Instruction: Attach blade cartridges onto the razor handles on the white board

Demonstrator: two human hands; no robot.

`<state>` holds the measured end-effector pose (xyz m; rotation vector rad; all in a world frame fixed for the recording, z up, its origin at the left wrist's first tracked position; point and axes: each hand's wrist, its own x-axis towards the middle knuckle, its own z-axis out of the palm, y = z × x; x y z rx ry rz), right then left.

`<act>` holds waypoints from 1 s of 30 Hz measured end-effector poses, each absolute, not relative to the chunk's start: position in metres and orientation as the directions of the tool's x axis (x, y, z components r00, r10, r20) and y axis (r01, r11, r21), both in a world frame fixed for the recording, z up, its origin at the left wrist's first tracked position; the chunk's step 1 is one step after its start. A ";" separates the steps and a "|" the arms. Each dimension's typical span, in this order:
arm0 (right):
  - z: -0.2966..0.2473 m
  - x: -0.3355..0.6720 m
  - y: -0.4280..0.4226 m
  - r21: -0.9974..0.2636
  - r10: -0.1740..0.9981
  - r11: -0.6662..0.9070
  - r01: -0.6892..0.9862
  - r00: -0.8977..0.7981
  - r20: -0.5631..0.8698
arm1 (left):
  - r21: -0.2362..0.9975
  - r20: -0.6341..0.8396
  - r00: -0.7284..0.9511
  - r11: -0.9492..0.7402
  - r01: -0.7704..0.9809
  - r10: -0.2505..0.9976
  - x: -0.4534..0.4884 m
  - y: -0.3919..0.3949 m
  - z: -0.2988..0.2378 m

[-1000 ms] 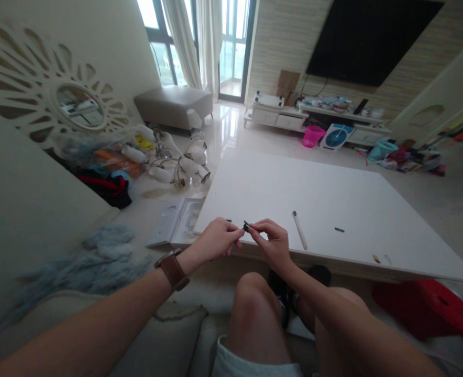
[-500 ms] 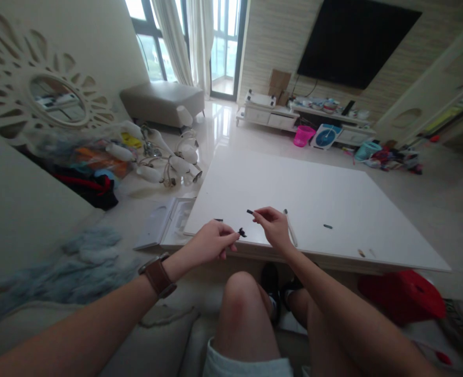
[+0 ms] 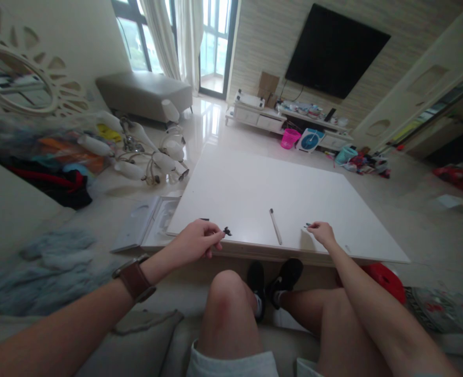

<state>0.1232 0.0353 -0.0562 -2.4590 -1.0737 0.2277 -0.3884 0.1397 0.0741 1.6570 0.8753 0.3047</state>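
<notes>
Pinching a black piece (image 3: 227,231) is the left hand (image 3: 196,240); right hand (image 3: 322,233) near dark strip (image 3: 306,226), grip unclear; lettering on bag (image 3: 431,310) unreadable.

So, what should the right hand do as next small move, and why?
Probably lower the right hand a little toward the flat white tabletop: the hand's shadow falls apart from it, suggesting it is raised, and a small, slim dark piece shows at its fingertips, though whether the grip holds it is unclear. The left hand, holding a small, irregular black piece, is well aside.

Wide head-worn view, behind and above the bare left hand (image 3: 198,239) and bare right hand (image 3: 321,232). Faces forward-down.
</notes>
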 end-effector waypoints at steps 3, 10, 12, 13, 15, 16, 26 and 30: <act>-0.068 0.137 0.019 -0.388 0.725 -0.634 0.669 0.688 0.000 | 0.920 -0.250 0.689 -0.055 0.389 0.681 -0.389 0.140 0.073; -0.081 0.152 0.015 -0.272 0.730 -0.653 0.707 0.683 0.024 | 0.917 -0.255 0.689 -0.056 0.395 0.678 -0.389 0.141 0.071; -0.080 0.157 0.016 -0.230 0.724 -0.670 0.706 0.690 0.010 | 0.917 -0.261 0.688 -0.050 0.397 0.677 -0.389 0.141 0.071; -0.080 0.158 0.016 -0.210 0.723 -0.676 0.706 0.691 -0.006 | 0.917 -0.265 0.687 -0.044 0.397 0.677 -0.389 0.141 0.072; -0.081 0.158 0.018 -0.178 0.728 -0.680 0.711 0.685 -0.043 | 0.919 -0.268 0.684 -0.034 0.393 0.679 -0.389 0.140 0.072; -0.082 0.157 0.019 -0.165 0.733 -0.677 0.718 0.678 -0.059 | 0.920 -0.267 0.684 -0.030 0.390 0.679 -0.389 0.140 0.072; -0.086 0.138 0.032 -0.100 0.816 -0.576 0.811 0.565 -0.121 | 0.922 -0.260 0.682 -0.035 0.386 0.683 -0.389 0.139 0.075; -0.085 0.128 0.039 -0.106 0.836 -0.548 0.830 0.537 -0.114 | 0.921 -0.271 0.682 -0.024 0.390 0.679 -0.388 0.139 0.075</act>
